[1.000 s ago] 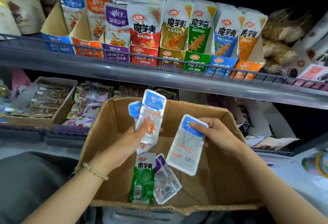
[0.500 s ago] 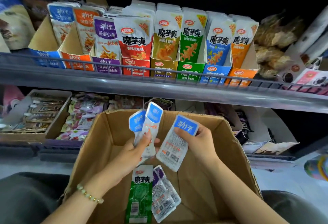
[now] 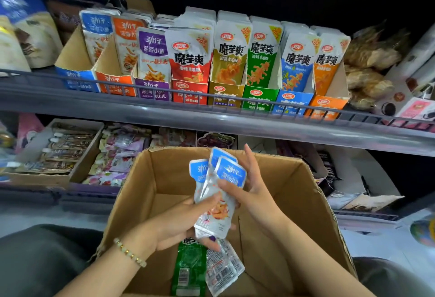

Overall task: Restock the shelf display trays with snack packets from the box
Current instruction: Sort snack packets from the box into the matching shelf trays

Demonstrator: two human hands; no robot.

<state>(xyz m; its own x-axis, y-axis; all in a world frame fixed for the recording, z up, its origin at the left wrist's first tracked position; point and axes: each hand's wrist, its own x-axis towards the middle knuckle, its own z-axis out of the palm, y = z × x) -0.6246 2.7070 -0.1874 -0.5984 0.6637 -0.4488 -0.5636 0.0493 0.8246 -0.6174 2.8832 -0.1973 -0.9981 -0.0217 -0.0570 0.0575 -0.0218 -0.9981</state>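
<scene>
Above the open cardboard box (image 3: 294, 202), my left hand (image 3: 179, 223) grips a small stack of blue-topped snack packets (image 3: 219, 193) from below. My right hand (image 3: 249, 191) holds the same stack at its right side, thumb across the front packet and fingers straight behind it. On the box floor lie a green packet (image 3: 188, 271) and two white packets with purple tops (image 3: 223, 268). On the upper shelf stands a row of display trays: blue (image 3: 75, 80), orange (image 3: 115, 85), purple (image 3: 153, 92), then red, yellow, green, blue and orange ones, all with upright packets.
A grey wire rail (image 3: 211, 94) runs along the front of the upper shelf. Below it, a cardboard tray of dark packets (image 3: 58, 151) and loose pink-purple packets (image 3: 117, 155) fill the lower shelf at left. Bagged goods (image 3: 369, 66) sit right of the trays.
My right hand has brought its single blue-topped packet leftward onto the packets in my left hand, so both hands now hold one stack. The view has drifted closer to the box.
</scene>
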